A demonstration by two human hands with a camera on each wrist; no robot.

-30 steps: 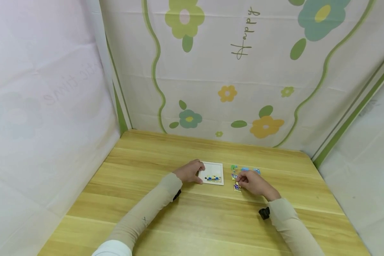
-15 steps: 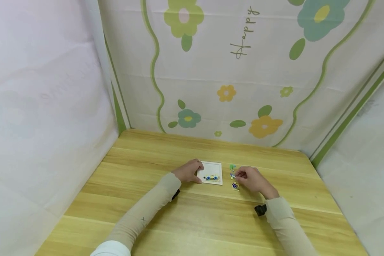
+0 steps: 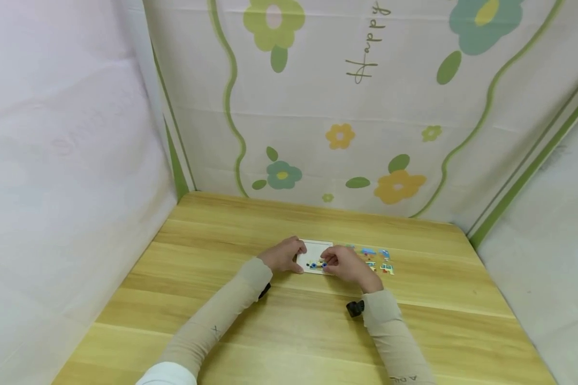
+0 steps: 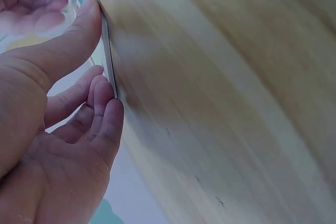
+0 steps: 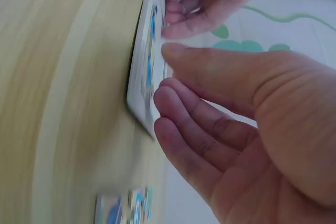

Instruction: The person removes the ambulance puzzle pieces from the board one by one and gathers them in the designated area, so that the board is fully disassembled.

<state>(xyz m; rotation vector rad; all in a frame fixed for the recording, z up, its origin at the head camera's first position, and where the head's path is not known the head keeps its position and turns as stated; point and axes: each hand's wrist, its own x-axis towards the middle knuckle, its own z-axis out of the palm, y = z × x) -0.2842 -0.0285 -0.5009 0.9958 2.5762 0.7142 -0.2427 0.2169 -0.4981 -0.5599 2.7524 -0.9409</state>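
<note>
A white square puzzle board (image 3: 310, 247) with a raised rim lies on the wooden table. Several assembled pieces along its near side show a vehicle with blue wheels (image 3: 314, 265). My left hand (image 3: 281, 255) grips the board's left edge between thumb and fingers, also seen close up in the left wrist view. Over the board's right side is my right hand (image 3: 345, 264), its thumb and fingertips brought together in a pinch. The puzzle piece in that pinch is almost wholly hidden by the fingers. In the right wrist view the right fingertips hover just beside the board (image 5: 137, 90).
Several loose puzzle pieces lie right of the board, among them a blue one (image 3: 367, 251) and a yellow-green one (image 3: 387, 269); others are partly behind the right hand. The wooden table (image 3: 221, 256) ends at a flowered cloth wall (image 3: 308, 107) at the back.
My right hand has moved left from the loose pieces to the board, uncovering the pieces at the right. The left hand keeps its grip on the board's edge.
</note>
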